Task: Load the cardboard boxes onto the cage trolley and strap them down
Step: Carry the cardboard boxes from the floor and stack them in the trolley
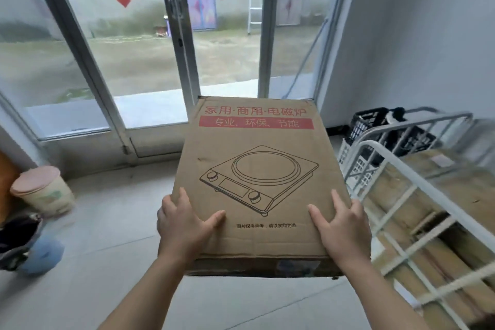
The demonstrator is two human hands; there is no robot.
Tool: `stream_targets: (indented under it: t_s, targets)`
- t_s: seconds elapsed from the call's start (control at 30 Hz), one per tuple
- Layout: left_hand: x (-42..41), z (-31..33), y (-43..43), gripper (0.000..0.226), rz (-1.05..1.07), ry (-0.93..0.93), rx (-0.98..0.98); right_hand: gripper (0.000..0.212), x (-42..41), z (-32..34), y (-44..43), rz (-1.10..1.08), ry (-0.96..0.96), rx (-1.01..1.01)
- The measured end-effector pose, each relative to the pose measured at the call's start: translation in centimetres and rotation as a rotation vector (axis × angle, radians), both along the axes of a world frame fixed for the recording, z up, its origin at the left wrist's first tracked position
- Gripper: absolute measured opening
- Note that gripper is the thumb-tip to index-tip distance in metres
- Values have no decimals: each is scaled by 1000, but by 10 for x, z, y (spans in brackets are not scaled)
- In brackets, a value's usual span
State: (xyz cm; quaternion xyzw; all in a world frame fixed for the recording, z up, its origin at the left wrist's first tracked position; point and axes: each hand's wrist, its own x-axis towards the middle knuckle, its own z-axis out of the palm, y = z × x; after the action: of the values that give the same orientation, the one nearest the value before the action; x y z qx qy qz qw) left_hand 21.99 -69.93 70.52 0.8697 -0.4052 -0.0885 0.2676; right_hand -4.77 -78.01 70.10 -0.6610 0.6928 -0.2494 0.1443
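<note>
A flat cardboard box [257,158] printed with a cooker drawing and red lettering hangs in the air in front of me, above the tiled floor. My left hand [184,222] grips its near left corner, thumb on top. My right hand [341,228] grips the near right corner the same way. To the right stands the white-barred cage trolley [417,187], and more cardboard boxes [439,195] lie inside it behind the bars. The held box is left of the trolley and apart from it.
Sliding glass doors [184,43] fill the wall ahead. A pink-lidded bin [44,190] and a dark bag [18,238] sit at the left. A black crate [375,120] stands behind the trolley by the white wall.
</note>
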Motion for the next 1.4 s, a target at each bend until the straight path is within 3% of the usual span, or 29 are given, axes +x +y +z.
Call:
stream_targets:
  t_s: [0.4,0.63,0.87,1.2,1.4]
  targets:
    - [-216,11,-209,89,-415,69,-60,73,-230,24,-99,-401,53,-9]
    - [-314,11,-305,76,-620,81,-56,73,-321,20,-144,-595,65,34]
    - [-374,9,-430,68,-809,12,-39,72,-364,10,-218,-771,41,66]
    - [-428,15,-617,85,-1044,-123,28,71,-382,6,-350,-1002,-29,116]
    - [-471,9,-693,83,-1176,-193,99,68,-396,-18,-401,-1120,-111,202]
